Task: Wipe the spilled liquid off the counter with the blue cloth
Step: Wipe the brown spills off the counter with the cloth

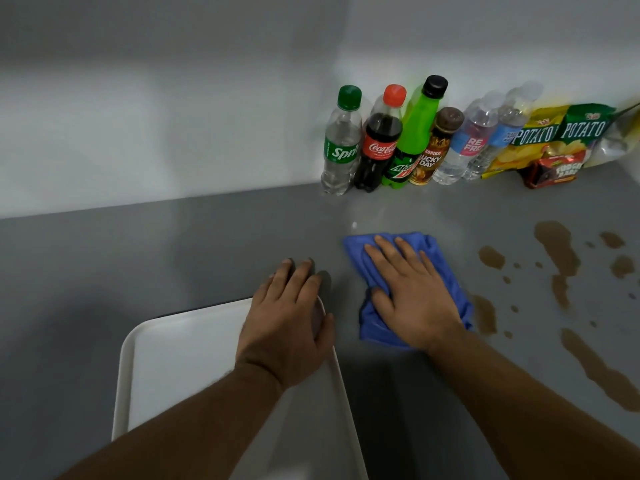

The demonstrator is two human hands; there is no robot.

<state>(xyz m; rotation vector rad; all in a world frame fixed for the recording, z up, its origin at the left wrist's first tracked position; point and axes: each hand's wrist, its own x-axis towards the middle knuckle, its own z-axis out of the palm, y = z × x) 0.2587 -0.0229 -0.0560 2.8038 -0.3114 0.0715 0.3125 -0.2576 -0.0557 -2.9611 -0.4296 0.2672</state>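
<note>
Two bare forearms [540, 403] reach in from the bottom edge over a wide, smooth grey counter [173, 258]. A white rectangular plastic tray [180, 358] sits at lower left. Brown spilled liquid [557, 247] lies in puddles and drops across the right side, unwiped. A row of plastic drink bottles [391, 140] and snack bags [554, 140] stands against the back wall. A crumpled blue cloth [372, 329] lies mid-counter, just beside the nearest puddle. The right hand [412, 296] presses flat on it, fingers straight and slightly spread. The left hand [287, 320] rests on the tray's far right corner, fingers straight and close together. Wiping looks barely begun. The next move likely calls for sliding the cloth rightward, under firm pressure, through the puddles.
</note>
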